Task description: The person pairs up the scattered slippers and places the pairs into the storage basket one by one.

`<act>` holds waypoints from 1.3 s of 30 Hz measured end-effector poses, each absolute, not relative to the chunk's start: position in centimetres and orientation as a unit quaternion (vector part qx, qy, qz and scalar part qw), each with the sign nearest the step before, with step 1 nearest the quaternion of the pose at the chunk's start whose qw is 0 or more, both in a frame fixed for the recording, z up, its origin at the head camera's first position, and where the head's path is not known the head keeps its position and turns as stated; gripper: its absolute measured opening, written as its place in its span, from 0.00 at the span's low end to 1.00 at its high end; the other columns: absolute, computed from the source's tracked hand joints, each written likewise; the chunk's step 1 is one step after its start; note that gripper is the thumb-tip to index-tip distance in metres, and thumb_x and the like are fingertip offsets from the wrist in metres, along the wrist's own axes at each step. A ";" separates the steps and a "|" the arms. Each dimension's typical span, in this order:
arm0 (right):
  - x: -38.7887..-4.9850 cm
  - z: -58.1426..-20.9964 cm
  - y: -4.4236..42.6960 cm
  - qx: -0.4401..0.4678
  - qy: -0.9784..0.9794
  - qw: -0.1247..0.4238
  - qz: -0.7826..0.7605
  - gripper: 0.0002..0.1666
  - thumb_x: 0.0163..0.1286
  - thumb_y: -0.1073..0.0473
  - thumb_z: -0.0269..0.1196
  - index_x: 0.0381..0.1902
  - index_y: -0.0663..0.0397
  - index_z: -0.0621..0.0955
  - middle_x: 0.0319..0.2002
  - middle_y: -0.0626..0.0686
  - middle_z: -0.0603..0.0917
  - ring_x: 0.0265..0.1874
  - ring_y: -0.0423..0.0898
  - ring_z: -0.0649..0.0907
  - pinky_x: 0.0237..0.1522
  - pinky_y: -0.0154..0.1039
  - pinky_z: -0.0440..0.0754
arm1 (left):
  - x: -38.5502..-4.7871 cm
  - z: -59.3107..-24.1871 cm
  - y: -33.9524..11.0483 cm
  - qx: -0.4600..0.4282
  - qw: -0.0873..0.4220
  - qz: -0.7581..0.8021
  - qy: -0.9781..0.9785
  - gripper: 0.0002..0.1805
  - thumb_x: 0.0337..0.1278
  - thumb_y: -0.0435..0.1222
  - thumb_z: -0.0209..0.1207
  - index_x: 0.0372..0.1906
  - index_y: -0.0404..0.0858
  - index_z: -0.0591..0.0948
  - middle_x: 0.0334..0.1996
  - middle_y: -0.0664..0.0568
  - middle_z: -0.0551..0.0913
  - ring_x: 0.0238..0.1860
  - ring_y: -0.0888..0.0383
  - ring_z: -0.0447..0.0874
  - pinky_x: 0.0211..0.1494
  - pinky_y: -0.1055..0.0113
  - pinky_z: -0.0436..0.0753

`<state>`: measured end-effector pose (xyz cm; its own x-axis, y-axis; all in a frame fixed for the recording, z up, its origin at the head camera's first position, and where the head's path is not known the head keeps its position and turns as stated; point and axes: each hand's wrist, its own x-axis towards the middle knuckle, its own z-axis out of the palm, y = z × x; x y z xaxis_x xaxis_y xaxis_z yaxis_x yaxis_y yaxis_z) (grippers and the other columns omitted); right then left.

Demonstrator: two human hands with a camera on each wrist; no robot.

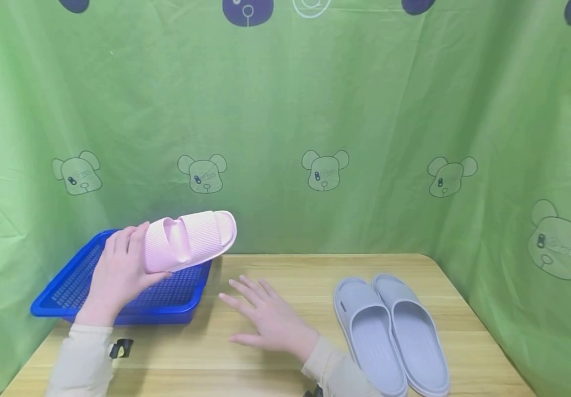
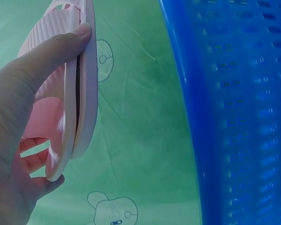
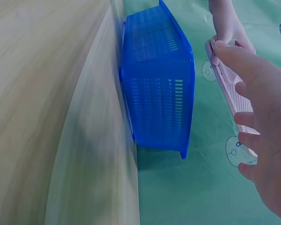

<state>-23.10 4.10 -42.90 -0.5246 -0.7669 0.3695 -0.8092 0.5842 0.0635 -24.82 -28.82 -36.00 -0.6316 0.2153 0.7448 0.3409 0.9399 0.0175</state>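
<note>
My left hand [image 1: 117,270] grips a pair of pink slippers [image 1: 202,236] above the blue basket [image 1: 161,318], at the left of the table. In the left wrist view the two slippers [image 2: 87,101] are pressed sole to sole, the thumb lying along their edges and the fingers reaching round the far side. Their toe ends point right in the head view. My right hand [image 1: 273,320] hovers over the middle of the table with its fingers spread, holding nothing. The right wrist view shows the basket's slotted side [image 3: 157,103] beyond that hand.
A pair of grey slippers [image 1: 377,347] lies side by side on the right of the wooden table [image 1: 285,264], toes toward the back. Green curtain [image 1: 275,110] with bear prints hangs behind and along both sides.
</note>
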 end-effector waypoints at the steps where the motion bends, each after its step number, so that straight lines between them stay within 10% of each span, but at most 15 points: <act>1: -23.1 -42.9 3.9 0.455 -0.870 0.181 0.056 0.48 0.65 0.26 0.51 0.77 0.32 0.51 0.78 0.50 0.52 0.77 0.53 0.55 0.74 0.59 0.58 | -24.8 -36.0 -29.0 -0.154 0.400 -0.079 -0.900 0.65 0.13 0.50 0.82 0.68 0.32 0.63 0.53 0.32 0.71 0.54 0.34 0.68 0.57 0.39 0.74; 39: -24.8 -43.1 -2.3 0.509 -0.857 0.080 0.019 0.47 0.66 0.22 0.42 0.76 0.24 0.41 0.79 0.47 0.42 0.79 0.50 0.48 0.77 0.57 0.47 | -25.2 -35.7 -33.9 -0.143 0.358 -0.066 -0.920 0.66 0.13 0.50 0.82 0.69 0.32 0.63 0.55 0.28 0.72 0.55 0.30 0.68 0.57 0.32 0.71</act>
<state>-24.75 -2.33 -43.06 -0.4694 -0.8690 0.1563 -0.8752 0.4814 0.0481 -25.24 -33.88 -35.70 -0.7020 0.2164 0.6785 0.3115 0.9501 0.0193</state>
